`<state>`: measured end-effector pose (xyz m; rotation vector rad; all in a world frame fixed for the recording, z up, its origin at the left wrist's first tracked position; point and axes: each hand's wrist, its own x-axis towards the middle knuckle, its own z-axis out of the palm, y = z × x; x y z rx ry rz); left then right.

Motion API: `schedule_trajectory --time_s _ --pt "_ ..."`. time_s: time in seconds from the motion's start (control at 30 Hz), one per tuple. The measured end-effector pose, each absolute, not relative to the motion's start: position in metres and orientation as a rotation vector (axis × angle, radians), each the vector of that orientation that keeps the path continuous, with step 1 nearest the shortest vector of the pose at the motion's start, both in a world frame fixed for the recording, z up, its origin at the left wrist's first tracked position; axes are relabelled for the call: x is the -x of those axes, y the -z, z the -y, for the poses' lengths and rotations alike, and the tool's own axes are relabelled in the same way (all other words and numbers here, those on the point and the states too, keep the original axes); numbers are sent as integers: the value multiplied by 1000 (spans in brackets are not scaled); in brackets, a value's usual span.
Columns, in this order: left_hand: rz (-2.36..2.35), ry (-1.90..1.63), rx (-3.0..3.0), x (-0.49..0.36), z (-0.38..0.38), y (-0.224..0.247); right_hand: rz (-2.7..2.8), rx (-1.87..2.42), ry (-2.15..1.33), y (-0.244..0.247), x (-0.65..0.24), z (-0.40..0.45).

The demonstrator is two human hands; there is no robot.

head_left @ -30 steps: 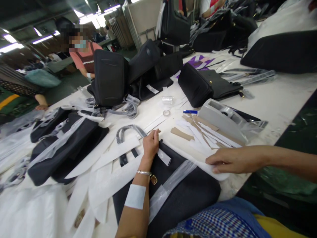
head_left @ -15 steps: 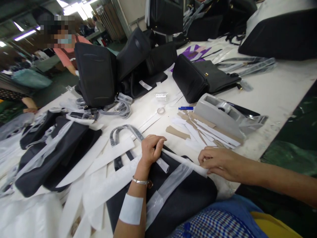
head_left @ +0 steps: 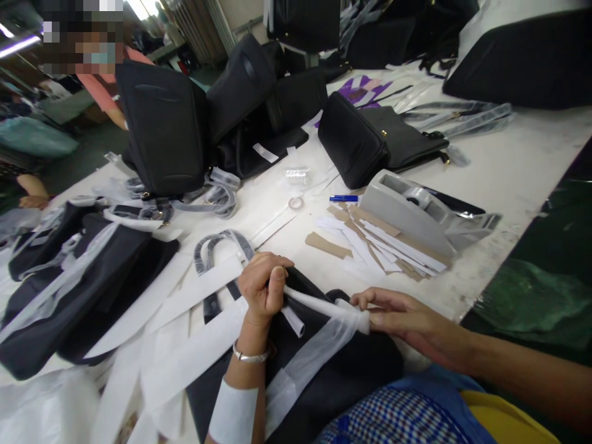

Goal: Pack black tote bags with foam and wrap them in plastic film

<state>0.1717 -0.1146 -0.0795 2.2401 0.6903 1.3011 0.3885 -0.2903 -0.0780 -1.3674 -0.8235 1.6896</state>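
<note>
A black handbag lies in front of me, close against my apron. Along its upper edge runs a white foam strip, rolled narrow. My left hand is closed around the strip's left end, thumb up. At the other end, the fingers and thumb of my right hand pinch the foam. A translucent plastic wrap crosses the bag's front below the strip. Beyond my left hand, a plastic-wrapped handle loops over the table. My left forearm hides part of the bag.
A grey tape dispenser stands beyond my hands, with paper and card strips and a blue pen beside it. White foam sheets and black bags lie left. More black bags stand behind. A person is at far left.
My view has swung slightly right. The foam strip looks narrower and rounder, and my right hand has shifted its hold at its end, fingers now more extended. My left hand keeps its grip.
</note>
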Motion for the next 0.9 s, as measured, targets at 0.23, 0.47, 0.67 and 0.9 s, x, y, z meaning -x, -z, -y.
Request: schedule_trajectory --time_s 0.23,0.47,0.67,0.9 --pt "-1116 -397 -2606 -201 111 105 1900 1752 -1064 77 -398 284" --pt "-1057 -447 -2585 -203 111 114 2229 1509 -479 70 -381 306" --pt "-1076 -508 -2521 -201 111 113 2368 1502 -417 106 -376 314" --pt "-1097 -702 -2458 -200 116 113 2309 1196 -72 66 -363 286"
